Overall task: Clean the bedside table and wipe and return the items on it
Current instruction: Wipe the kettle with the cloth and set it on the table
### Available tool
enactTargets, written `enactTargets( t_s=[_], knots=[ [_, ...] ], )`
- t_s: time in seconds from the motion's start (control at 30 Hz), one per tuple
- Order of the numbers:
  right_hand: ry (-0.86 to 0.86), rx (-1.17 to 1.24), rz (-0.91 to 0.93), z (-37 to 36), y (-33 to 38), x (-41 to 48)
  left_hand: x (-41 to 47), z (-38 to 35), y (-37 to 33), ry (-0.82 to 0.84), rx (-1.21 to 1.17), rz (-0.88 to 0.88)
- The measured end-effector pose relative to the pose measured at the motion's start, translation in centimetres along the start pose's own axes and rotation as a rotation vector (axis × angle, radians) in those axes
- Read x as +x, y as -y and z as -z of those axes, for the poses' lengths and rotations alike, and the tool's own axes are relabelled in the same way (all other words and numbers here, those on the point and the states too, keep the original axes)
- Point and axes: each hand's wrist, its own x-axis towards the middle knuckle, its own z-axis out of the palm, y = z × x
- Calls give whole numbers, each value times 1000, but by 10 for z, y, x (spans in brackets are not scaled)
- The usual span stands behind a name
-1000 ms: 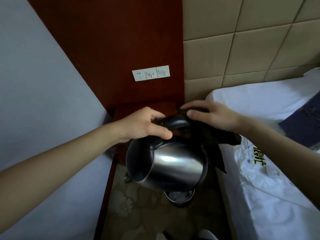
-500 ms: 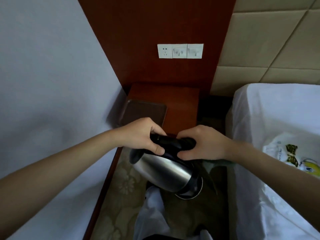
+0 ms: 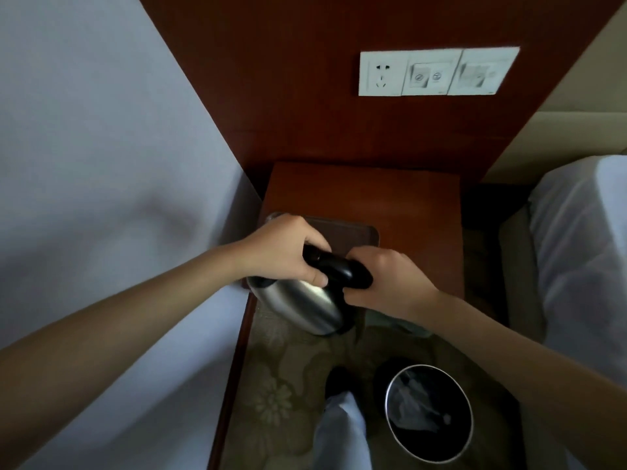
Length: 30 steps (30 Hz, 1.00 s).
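Observation:
A steel kettle (image 3: 298, 305) with a black handle (image 3: 339, 271) hangs tilted over the front left edge of the wooden bedside table (image 3: 400, 201). My left hand (image 3: 288, 249) grips the top end of the handle. My right hand (image 3: 386, 279) is closed around the handle's lower end; a dark cloth seen earlier is not clearly visible under it. A dark brown tray (image 3: 349, 235) lies on the table's left part, partly hidden behind both hands.
A round bin (image 3: 429, 413) with a liner stands on the patterned carpet (image 3: 278, 385) below. A white bed (image 3: 583, 249) is at the right, a pale wall (image 3: 101, 164) at the left. A socket and switch panel (image 3: 437, 72) sits on the wooden wall panel.
The view has tilted downward and closer to the table. The kettle has moved away from me, up to the table's front left edge, and the floor bin has come into view.

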Motion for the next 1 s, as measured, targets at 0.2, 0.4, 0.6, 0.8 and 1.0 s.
enactTargets(
  t_s=[0.2,0.4,0.6,0.8,1.0],
  knots=[
    [-217,308,-135,-17,-42,56,56,18,56,-326,-74,-118],
    [-496,487,-357,-14,-105,71,102,12,130,-705,-57,39],
    [-765,420,-330,-18,-151,78,148,-71,218,-182,196,112],
    [-872,489,-299,-27,-174,84,205,-105,249,-217,176,-43],
    [-991,548,-258,-26,-193,92,235,-95,274,-312,139,-99]
  ],
)
